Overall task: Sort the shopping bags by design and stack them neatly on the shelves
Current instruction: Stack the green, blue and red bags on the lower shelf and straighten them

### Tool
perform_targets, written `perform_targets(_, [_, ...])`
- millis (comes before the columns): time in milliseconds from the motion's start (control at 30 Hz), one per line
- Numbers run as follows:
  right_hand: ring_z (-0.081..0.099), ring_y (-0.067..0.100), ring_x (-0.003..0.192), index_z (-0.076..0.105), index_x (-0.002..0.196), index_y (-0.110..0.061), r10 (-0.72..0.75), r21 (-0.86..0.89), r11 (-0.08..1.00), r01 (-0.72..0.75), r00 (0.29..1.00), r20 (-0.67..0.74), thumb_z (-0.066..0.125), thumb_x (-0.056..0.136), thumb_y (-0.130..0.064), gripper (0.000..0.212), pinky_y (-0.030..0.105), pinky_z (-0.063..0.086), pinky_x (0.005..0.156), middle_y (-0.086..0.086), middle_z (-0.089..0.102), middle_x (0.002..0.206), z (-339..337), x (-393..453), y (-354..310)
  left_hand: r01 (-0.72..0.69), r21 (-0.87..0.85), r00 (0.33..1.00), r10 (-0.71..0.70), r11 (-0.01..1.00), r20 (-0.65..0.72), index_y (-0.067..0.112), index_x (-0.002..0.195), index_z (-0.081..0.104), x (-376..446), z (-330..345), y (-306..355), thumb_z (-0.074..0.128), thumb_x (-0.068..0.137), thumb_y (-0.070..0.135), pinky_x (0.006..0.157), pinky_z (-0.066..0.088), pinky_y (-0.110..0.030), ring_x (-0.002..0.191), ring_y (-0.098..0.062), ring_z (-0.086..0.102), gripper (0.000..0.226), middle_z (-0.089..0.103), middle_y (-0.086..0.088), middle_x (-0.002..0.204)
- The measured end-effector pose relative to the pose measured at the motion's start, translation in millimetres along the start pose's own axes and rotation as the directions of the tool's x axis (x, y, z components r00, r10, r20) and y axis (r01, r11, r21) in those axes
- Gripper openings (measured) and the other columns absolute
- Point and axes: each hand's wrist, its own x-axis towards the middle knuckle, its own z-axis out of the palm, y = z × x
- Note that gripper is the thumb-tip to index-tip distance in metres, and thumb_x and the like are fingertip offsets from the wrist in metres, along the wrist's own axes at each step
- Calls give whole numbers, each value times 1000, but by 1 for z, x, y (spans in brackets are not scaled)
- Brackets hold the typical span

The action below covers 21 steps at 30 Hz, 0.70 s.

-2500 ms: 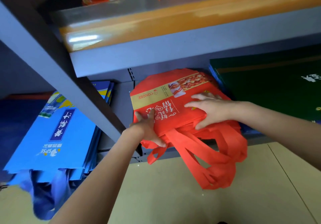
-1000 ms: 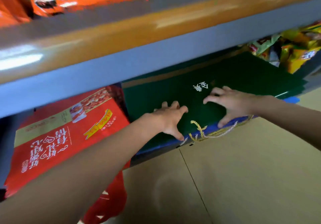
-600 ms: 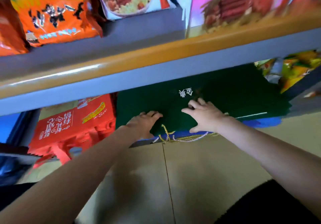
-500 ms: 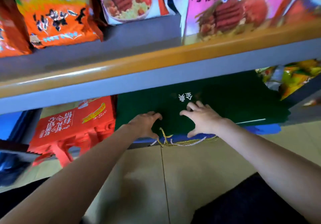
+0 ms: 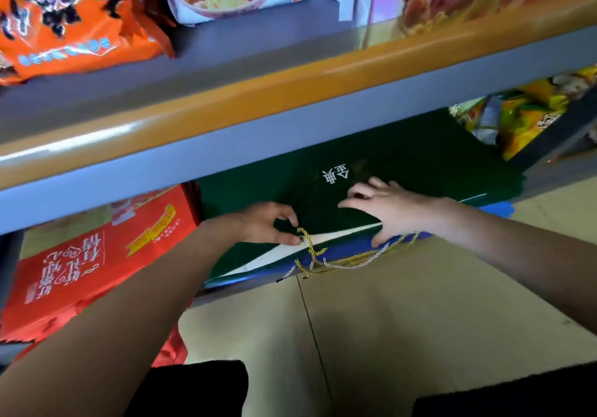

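Nearest the camera, dark clothing fills the bottom edge at 6 o'clock, above it the beige floor (image 5: 403, 313).

Both forearms reach toward 12 o'clock to the lower shelf (image 5: 239, 289). The left hand (image 5: 261, 224) sits at the front edge of the green bag stack (image 5: 403, 171), its thumb and forefinger curled at the root of the gold cord handle (image 5: 310, 248); whether this grip pinches the cord or the bag edge cannot be told. The right hand (image 5: 391, 206) lies on the top green bag with fingers spread, thumb hooked over the front edge, gripping that edge where a white inner face shows.

The stack lies flat, directly under both hands. Its long axis runs from 8 o'clock to 2 o'clock, along the shelf front. A blue bag (image 5: 400, 242) lies beneath it, its edge protruding toward 4 o'clock. The cord handles hang over the shelf lip at 6 o'clock of the hands.

Judgement: the next move is squaring the top bag onto the stack. The right hand is better placed, being nearer the stack's centre; the left steadies the corner.

At 9 o'clock, the red bag stack (image 5: 93, 261) lies flat just beside the green one. Farther off, at 12 o'clock, the upper shelf (image 5: 258, 93) carries snack packets (image 5: 61, 19).
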Motion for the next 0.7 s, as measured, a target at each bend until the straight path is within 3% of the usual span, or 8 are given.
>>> perform_targets(67, [22,18,131,21,148,-32,22,27,999,-22,999,23,69,78,-47,86,38,29,105,-5,21,149,1,-4,2,-54,-72,998,56,996,24,18,114,59,4,-2,-3,66,86,33,97,37,-22,127,-13,45,33,54,-1,131])
perform_targets(167, [21,21,136,39,140,-32,86,187,979,-85,996,4,60,83,-54,65,40,24,109,-2,30,147,-7,1,-3,-104,-55,995,104,993,-4,18,113,58,7,0,-7,65,87,34,98,40,-25,125,-16,47,31,57,-2,127])
perform_targets(233, [25,23,134,43,136,-31,101,163,982,-96,995,-22,59,82,-55,61,42,28,109,1,34,143,-9,4,-8,-113,115,994,114,987,0,21,117,54,4,2,-1,62,88,40,94,43,-29,115,-21,53,36,61,-3,114])
perform_targets(300, [30,25,131,42,137,-28,113,109,988,-110,994,-13,61,83,-54,63,42,33,106,4,35,141,-7,1,-19,-87,350,994,105,933,-33,21,125,46,-7,8,10,57,90,45,81,41,-26,99,-24,55,45,58,-1,94])
perform_targets(367, [34,27,128,39,139,-23,116,34,993,-115,993,-9,60,85,-51,65,41,36,103,7,36,139,-10,-2,-28,-47,490,989,109,871,-99,19,133,38,-16,14,18,55,90,48,81,43,-31,104,-28,56,54,58,-6,106])
perform_targets(467, [34,28,128,43,137,-20,119,24,993,-120,992,44,58,86,-53,63,41,35,103,8,37,138,-16,-4,-43,30,543,987,62,839,-150,16,140,30,-24,22,25,54,90,49,87,45,-37,116,-31,53,64,49,-9,129])
perform_targets(600, [33,28,125,62,107,-20,127,239,964,-115,991,-34,63,77,-59,50,44,33,102,7,47,124,-29,20,-73,103,561,973,33,821,-227,15,132,41,-36,16,36,51,92,48,88,43,-37,117,-29,53,53,50,-7,128])
perform_targets(700, [45,27,112,67,87,-13,76,341,940,-36,991,-106,72,75,-46,35,41,42,95,8,54,103,-35,37,-96,163,597,950,38,786,-310,18,125,47,-52,18,36,46,96,43,91,41,-36,115,-27,55,39,54,-4,125])
